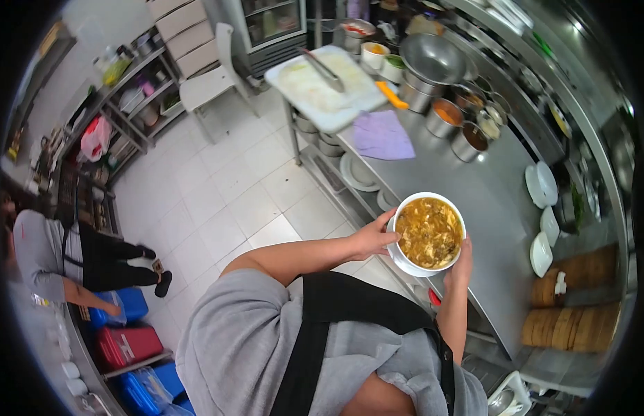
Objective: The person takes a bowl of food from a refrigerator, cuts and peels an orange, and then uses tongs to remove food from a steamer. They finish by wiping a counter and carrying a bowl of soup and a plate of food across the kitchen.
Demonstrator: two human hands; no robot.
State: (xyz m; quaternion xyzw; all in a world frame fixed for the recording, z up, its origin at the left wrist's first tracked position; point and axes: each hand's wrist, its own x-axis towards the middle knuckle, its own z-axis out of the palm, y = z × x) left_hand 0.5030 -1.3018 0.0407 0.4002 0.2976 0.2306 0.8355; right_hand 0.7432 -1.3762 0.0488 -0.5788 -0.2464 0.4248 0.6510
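Note:
A white bowl (401, 208) full of thick brown-yellow soup (429, 232) with pale shreds is held level in front of my body, near the edge of a steel counter (488, 229). A white plate (405, 262) shows beneath the bowl. My left hand (377, 236) grips the left side, thumb towards the rim. On the right side my right hand (460, 263) is wrapped round the bowl and plate; its fingertips are hidden below. A purple cloth (383, 134) lies on the counter beyond the bowl.
A white cutting board (322, 83) holds metal tongs (323, 69). Steel containers (444, 118) and a large metal bowl (433, 59) stand behind. White dishes (541, 184) and bamboo steamers (568, 327) are at right. Another person (79, 253) leans over blue and red bins at left.

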